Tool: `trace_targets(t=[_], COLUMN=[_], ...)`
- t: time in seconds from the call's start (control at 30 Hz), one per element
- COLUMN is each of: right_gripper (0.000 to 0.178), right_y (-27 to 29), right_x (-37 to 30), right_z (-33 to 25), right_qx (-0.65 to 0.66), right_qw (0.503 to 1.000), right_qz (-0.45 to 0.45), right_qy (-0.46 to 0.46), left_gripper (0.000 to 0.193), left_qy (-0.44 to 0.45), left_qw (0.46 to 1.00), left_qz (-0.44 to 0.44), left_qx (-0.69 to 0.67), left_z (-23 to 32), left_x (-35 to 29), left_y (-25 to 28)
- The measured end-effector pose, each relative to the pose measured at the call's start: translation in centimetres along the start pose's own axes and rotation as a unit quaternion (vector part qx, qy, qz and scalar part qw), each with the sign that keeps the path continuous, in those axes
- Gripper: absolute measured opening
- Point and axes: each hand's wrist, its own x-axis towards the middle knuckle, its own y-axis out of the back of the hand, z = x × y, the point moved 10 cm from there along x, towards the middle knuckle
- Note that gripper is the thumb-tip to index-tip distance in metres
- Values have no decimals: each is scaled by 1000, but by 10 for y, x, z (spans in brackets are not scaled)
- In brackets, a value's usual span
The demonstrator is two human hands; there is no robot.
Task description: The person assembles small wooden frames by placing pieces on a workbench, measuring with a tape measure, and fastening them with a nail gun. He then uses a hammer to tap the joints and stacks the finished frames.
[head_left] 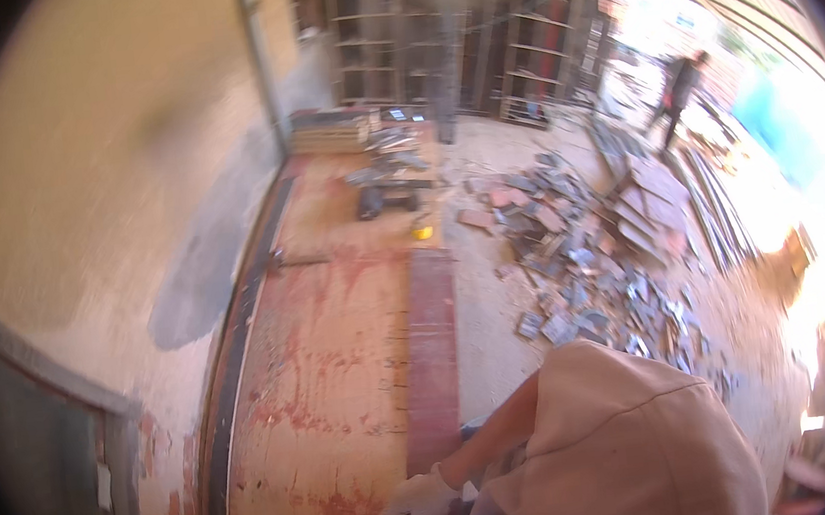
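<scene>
My right hand (425, 497), in a pale glove, is low in the view, at the near end of a long dark red board (431, 356). My beige-sleeved arm bends in toward it from the lower right. The gloved fingers are closed round something small with a dark metallic part, too blurred to name. Beneath and beside the hand lies a wide wooden panel (312, 399) with red stains and a row of small dark marks by the board. My left hand is not in view.
On the panel's far part are a dark tool-like object (386, 200), a small yellow item (422, 233) and stacked boards (331, 133). A plastered wall (112, 168) borders the left. Scrap pieces (572, 241) cover the ground at right. Another person (682, 93) is farther back, near long bars (719, 205).
</scene>
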Motion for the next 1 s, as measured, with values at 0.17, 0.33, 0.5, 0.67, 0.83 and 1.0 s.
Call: trace_targets(t=[0.17, 0.33, 0.5, 0.67, 0.83, 1.0], right_gripper=[20, 18, 22, 19, 21, 20], right_y=[-9, -43, -56, -59, -53, -92], right_x=[-55, -92, -120, -146, -173, -170], right_z=[-4, -8, -22, -20, -45, -36], right_qx=[48, -20, -183, -354, -425, -479], right_qw=[987, 992, 979, 918, 871, 819], right_qz=[153, 121, 24, -111, -246, -310], right_qy=[-27, 13, 86, 139, 1, 59], left_gripper=[43, 51, 24, 15, 21, 16], left_qy=[-39, -25, -153, -300, -255, -92], left_qw=[995, 990, 979, 944, 958, 990], left_qz=[-87, -127, -109, -84, -63, -35], left_qx=[21, 54, 79, 109, 115, 103], left_z=[4, -10, -1, 95, 82, 17], left_x=[-29, -61, -86, -141, -159, -190], left_y=[2, 26, 17, 4, -1, -16])
